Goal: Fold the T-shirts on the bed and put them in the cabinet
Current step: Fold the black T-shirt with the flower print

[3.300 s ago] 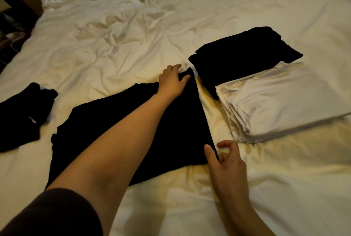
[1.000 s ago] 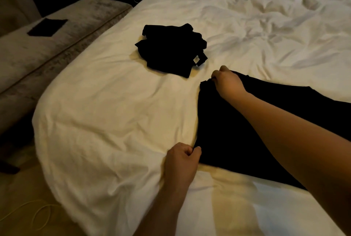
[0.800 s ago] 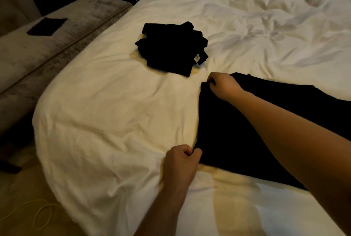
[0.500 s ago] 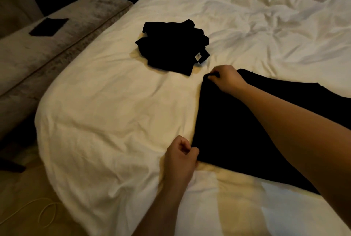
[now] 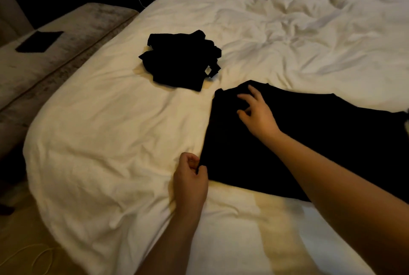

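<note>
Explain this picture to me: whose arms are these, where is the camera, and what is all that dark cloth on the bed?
There is no machine here. A person wears a camera on the head, so you look down along their own arms. On the white bed lies a black T-shirt, spread flat. The left hand pinches its near corner; the right hand hovers open over its far corner, fingers spread. Further back sits a crumpled black garment. A grey bench stands beside the bed, with a flat dark object on it.
</note>
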`<state>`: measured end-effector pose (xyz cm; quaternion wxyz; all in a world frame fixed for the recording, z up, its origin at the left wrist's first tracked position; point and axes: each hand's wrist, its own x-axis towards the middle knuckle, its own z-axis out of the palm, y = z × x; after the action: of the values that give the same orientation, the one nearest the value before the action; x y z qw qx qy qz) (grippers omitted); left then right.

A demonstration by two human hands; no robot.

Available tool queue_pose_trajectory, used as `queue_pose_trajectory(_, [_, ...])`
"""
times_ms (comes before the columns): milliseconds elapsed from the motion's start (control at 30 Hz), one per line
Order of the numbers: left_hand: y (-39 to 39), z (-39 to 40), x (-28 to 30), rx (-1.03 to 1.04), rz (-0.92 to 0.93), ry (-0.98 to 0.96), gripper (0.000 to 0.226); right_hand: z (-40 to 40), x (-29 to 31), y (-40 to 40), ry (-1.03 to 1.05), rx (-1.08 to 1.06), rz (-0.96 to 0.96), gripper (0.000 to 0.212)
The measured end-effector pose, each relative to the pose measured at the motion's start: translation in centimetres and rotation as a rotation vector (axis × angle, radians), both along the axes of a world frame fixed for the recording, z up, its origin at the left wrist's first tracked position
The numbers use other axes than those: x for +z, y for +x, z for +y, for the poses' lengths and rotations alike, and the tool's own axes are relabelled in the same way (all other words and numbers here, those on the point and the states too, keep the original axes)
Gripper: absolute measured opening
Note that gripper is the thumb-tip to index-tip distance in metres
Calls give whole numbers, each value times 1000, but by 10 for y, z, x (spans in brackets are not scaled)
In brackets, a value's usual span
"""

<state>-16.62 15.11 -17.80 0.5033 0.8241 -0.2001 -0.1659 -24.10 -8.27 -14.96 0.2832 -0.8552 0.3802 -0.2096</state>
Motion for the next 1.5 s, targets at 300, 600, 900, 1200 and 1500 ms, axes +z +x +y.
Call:
queue_pose_trajectory(300, [-37,7,11,-331,-645,-127,15,81,-19,-156,-176,-272,54,23])
queue_pose_trajectory(600, [-68,-1,-17,-714,-757,2,46,128,-30,-267,-437,-313,136,49])
queue_pose_trajectory(900, [-85,-5,-15,-589,-789,91,41,119,-48,-328,-446,-410,122,31])
queue_pose_trajectory(1200, [-89,-8,-19,-527,-748,47,32,114,-46,-323,-468,-414,12,37])
queue_pose_trajectory(1500, [-77,-6,-14,-513,-647,-27,25,115,-41,-329,-445,-377,19,31])
